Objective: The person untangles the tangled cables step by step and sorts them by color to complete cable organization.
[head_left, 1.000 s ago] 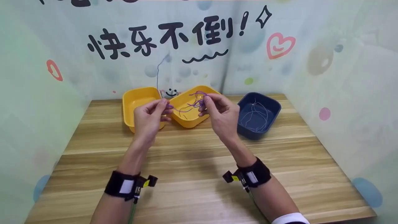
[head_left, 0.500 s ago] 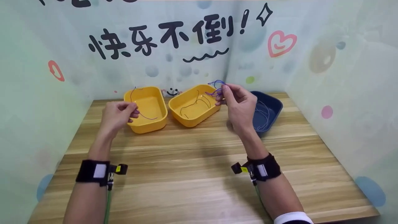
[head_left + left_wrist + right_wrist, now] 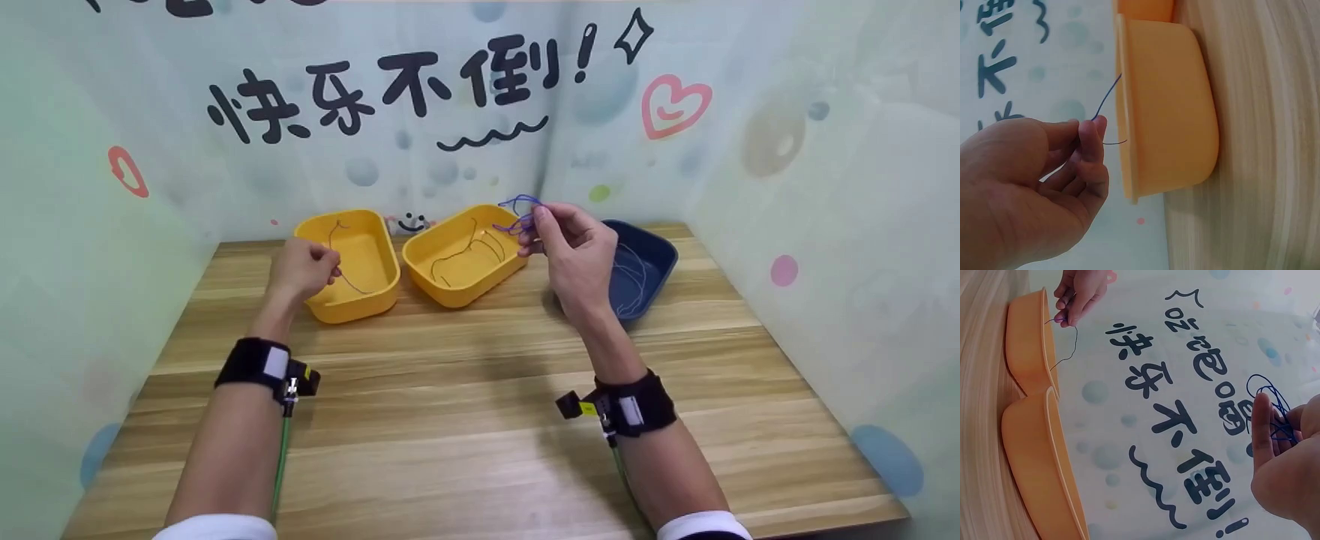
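Observation:
My left hand [image 3: 306, 268] is over the near-left side of the left yellow box [image 3: 352, 309]. Its thumb and fingers pinch a thin dark blue string [image 3: 1107, 95], whose ends trail toward the box's inside. In the head view the string looks dark against the yellow. My right hand [image 3: 581, 259] holds a loose bundle of blue-purple strings [image 3: 1275, 405] between thumb and fingers. That hand is raised between the middle yellow box [image 3: 457, 294] and the navy box [image 3: 660, 259], partly covering the navy one.
Dark thin strings [image 3: 450, 259] lie in the middle yellow box. Pale strings [image 3: 641, 266] lie in the navy box. The boxes stand in a row at the back of the wooden table [image 3: 450, 420], before a printed curtain [image 3: 360, 135].
My hands, close together at first, have parted. The left went left with a single string, then shifted slightly right over the left yellow box. The right moved right with the bundle and now stays still.

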Available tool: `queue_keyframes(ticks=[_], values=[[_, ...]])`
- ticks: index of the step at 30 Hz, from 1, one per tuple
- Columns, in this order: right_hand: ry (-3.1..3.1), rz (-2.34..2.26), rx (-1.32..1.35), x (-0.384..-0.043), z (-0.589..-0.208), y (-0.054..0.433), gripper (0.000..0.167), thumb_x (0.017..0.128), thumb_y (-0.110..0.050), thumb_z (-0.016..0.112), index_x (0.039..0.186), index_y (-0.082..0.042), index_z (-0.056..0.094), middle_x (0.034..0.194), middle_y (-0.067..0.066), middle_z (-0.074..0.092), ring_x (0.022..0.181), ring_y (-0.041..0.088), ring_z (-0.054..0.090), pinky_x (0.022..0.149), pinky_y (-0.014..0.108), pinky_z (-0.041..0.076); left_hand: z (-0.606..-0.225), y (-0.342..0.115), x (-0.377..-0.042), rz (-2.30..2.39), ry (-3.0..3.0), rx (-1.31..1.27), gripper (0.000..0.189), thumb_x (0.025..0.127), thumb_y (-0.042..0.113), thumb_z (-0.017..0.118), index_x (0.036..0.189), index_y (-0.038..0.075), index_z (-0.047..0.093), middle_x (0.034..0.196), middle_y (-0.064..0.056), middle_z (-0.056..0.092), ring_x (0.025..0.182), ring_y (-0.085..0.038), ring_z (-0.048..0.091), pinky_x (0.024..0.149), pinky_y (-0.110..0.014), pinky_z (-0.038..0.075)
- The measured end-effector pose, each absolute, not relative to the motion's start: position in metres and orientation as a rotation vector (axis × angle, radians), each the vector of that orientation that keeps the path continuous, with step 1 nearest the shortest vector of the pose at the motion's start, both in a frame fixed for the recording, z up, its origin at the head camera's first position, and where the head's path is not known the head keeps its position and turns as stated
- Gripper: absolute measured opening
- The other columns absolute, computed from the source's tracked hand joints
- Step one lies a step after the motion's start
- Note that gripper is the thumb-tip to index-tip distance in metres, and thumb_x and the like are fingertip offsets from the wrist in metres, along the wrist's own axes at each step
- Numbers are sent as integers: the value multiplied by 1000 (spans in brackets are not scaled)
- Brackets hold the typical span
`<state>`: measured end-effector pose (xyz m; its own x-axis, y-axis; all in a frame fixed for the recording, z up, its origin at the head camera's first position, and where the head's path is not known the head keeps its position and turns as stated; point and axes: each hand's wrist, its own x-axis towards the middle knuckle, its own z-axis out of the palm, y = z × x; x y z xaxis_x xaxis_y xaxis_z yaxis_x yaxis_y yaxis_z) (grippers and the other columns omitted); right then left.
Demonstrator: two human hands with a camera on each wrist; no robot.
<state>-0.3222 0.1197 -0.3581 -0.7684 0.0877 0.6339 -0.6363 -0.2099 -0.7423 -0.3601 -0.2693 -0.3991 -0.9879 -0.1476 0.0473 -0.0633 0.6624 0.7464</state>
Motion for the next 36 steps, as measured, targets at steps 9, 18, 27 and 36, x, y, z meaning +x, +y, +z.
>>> queue_keyframes(ticks=[9,18,27,36], values=[[-1604,2079,712,-319,-358,116,21,108,-3,74,113,17,74,91,11,82,73,19,77,68,32,71,-410,-257,-356,-757,-2781,133,32,110,20,76,111,-12,80,108,-31,79,90,-37,74,74,-41,63],[-1645,2084,804,-314,-357,114,9,108,-1,72,108,3,81,90,10,82,74,18,77,65,33,69,-386,-188,-329,-1143,-2392,-208,26,110,21,76,124,0,81,119,-19,85,105,-34,82,92,-43,69],[-1885,1985,938,-309,-358,111,14,109,-7,73,113,3,82,90,12,81,71,17,75,64,32,68,-360,-124,-281,-1363,-2038,-661,23,108,20,79,126,6,82,121,-9,86,104,-18,81,85,-23,67],[-1995,1950,991,-308,-359,113,14,108,-5,74,117,4,82,88,5,79,67,16,70,59,27,63,-361,-119,-282,-1256,-2001,-689,15,107,15,79,114,3,85,109,-10,87,92,-19,78,77,-21,62]])
